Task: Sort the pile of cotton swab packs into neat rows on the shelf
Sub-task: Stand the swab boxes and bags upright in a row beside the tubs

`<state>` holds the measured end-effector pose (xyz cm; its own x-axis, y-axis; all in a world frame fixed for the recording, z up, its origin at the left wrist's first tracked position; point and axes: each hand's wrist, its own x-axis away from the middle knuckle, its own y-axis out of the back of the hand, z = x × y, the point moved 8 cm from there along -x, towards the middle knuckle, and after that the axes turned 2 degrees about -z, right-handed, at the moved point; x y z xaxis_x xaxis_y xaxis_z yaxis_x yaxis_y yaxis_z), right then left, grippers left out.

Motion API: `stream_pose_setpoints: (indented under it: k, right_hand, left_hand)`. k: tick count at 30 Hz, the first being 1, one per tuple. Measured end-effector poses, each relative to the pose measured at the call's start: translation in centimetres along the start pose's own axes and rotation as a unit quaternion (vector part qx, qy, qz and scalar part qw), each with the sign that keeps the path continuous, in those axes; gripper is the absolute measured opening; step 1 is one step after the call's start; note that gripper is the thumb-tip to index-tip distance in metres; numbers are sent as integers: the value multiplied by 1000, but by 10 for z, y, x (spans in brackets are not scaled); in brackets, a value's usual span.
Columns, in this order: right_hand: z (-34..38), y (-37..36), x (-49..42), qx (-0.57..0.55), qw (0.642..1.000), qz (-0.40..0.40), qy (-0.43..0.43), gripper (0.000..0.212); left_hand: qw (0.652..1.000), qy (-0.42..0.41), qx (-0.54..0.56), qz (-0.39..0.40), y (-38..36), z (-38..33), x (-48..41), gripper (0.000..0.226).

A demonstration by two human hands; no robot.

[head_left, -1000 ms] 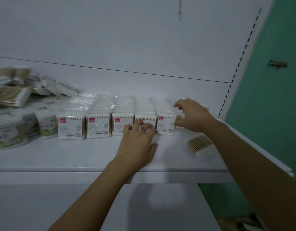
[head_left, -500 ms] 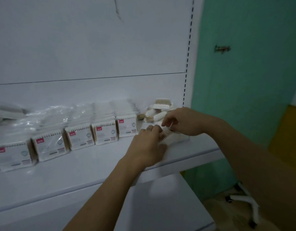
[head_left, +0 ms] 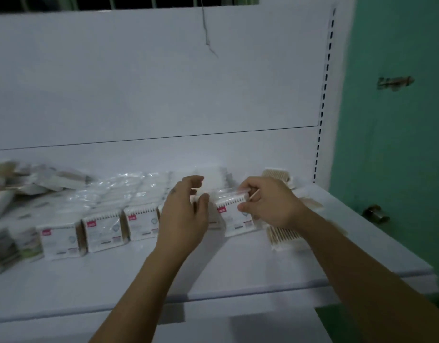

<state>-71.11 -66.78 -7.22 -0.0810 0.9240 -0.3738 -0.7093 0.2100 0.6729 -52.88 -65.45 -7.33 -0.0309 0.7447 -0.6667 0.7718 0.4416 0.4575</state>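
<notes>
Cotton swab packs with red labels stand in rows point(head_left: 102, 230) along the white shelf point(head_left: 238, 266). My right hand point(head_left: 268, 201) pinches the top right corner of the rightmost front pack point(head_left: 232, 215), with a loose swab stick poking out beside the fingers. My left hand point(head_left: 183, 216) hovers just left of that pack, fingers curved and holding nothing; it hides part of the neighbouring pack. A loose pack point(head_left: 285, 236) lies flat under my right wrist. An unsorted pile point(head_left: 20, 184) lies at the far left.
More loose packs point(head_left: 279, 175) lie at the back right by the slotted shelf upright point(head_left: 323, 95). Green-labelled packs point(head_left: 23, 241) stand at the left front. A green wall point(head_left: 399, 144) bounds the right side. A lower shelf point(head_left: 213, 328) sits beneath.
My right hand has come back from the loose pack at the right edge to the rightmost row pack and now pinches it. My left hand has lifted off the shelf. The camera swung back left.
</notes>
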Motion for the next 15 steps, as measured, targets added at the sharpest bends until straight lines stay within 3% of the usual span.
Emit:
stream_pose_setpoints:
  k: [4,7,11,15]
  right_hand:
    - [1,-21,-12,11,1000,-2,11,23]
    - [5,-36,-19,37,999,-1,34,24]
    - [17,-37,-26,169,983,-33,70,24]
    - [22,-42,-28,197,977,-21,83,31]
  left_hand:
    - [986,-23,-164,-14,-2,16,10,35]
    - [984,-1,-179,-27,-7,23,23,46]
    - [968,-58,-237,-58,-12,14,30,48]
    - [957,-75,-279,-37,-15,12,31,48]
